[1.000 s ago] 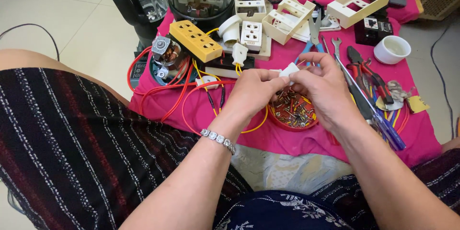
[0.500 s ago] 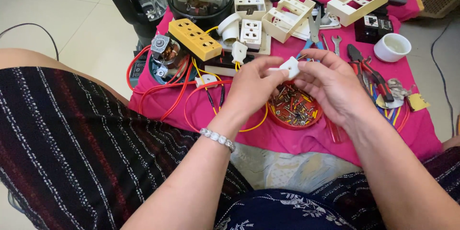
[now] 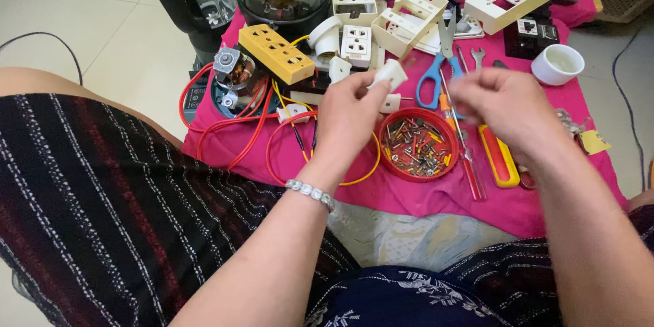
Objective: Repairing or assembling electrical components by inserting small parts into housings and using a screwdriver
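White plastic piece (image 3: 390,73) in my left hand (image 3: 349,112), over a hot pink cloth (image 3: 436,191). Red lid (image 3: 417,144) of mixed screws at center, yellow socket strip (image 3: 274,52) at upper left, blue-handled scissors (image 3: 432,79) up top, red and yellow screwdriver (image 3: 495,157) on the right. My skirt (image 3: 95,204) is black with stripes.

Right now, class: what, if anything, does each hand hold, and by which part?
The left hand pinches a small white plastic piece by its lower end, fingertips only. The right hand is blurred; whether it holds anything cannot be told.
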